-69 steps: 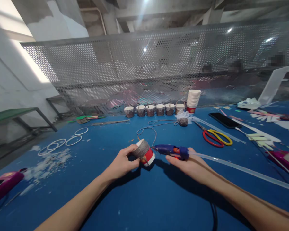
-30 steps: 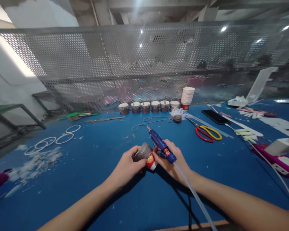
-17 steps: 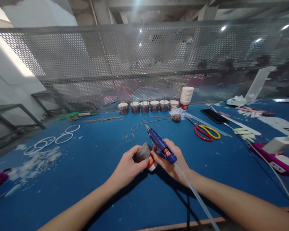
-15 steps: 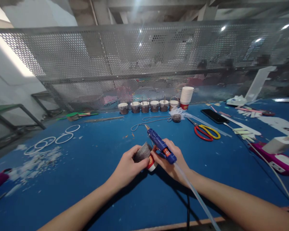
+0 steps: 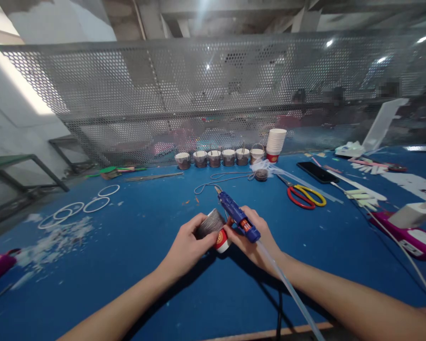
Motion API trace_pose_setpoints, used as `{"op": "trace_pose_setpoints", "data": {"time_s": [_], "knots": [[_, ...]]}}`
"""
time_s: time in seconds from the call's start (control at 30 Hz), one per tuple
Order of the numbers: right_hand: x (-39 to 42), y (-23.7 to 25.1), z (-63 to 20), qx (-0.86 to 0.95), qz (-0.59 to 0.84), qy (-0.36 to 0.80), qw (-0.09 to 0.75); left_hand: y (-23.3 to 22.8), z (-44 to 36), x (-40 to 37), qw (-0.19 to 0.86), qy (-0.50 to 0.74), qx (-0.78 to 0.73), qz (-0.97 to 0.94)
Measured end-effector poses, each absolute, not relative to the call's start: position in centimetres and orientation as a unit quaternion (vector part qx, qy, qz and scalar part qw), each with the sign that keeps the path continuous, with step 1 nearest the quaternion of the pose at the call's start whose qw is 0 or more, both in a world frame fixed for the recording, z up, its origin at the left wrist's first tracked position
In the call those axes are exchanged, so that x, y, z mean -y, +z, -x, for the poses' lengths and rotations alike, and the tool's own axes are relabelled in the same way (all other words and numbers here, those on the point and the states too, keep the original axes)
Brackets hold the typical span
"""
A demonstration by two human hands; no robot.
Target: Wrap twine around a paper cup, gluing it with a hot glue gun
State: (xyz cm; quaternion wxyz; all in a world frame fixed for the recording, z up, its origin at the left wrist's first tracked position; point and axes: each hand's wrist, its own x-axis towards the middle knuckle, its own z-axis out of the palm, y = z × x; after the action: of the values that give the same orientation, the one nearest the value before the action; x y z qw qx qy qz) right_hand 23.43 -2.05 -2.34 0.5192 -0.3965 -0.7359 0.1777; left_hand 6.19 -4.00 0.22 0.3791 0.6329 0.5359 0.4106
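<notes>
Tilted on its side, a paper cup (image 5: 221, 240) is partly wrapped in grey-brown cord; its red band and white rim show toward me. My left hand (image 5: 190, 241) is closed around the wrapped part. In my right hand (image 5: 257, 232) is a blue glue gun (image 5: 236, 214), its nozzle pointing up and away, with a long clear glue stick (image 5: 287, 284) trailing from the back. The right fingertips also touch the cup's red side. From a ball of cord (image 5: 261, 175) behind, a loop of cord (image 5: 213, 183) lies on the table.
Several cord-wrapped cups (image 5: 215, 159) stand in a row at the back, beside a stack of paper cups (image 5: 276, 144). Scissors (image 5: 305, 196) and a phone (image 5: 317, 172) lie right. White rings (image 5: 96, 204) and scraps (image 5: 60, 246) lie left. A perforated metal screen (image 5: 184, 94) borders the table.
The cup has turned slightly in my hands, showing more of its red band. Both hands keep their holds, and the whole view has shifted a little.
</notes>
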Motion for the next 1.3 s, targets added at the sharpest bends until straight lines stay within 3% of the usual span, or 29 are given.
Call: {"op": "trace_pose_setpoints", "data": {"time_s": [0.7, 1.13, 1.3], "knots": [[1.8, -2.8, -23.5, 0.734, 0.41, 0.179, 0.512, 0.7, -5.3, 4.1, 0.387, 0.421, -0.503, -0.648], [1.5, -2.4, -23.8, 0.696, 0.412, 0.272, 0.522, 0.5, -4.8, 3.2, 0.544, 0.435, -0.469, -0.543], [1.6, -1.8, -24.0, 0.695, 0.398, 0.292, 0.523, 0.8, -4.4, 3.1, 0.496, 0.43, -0.497, -0.568]]}}
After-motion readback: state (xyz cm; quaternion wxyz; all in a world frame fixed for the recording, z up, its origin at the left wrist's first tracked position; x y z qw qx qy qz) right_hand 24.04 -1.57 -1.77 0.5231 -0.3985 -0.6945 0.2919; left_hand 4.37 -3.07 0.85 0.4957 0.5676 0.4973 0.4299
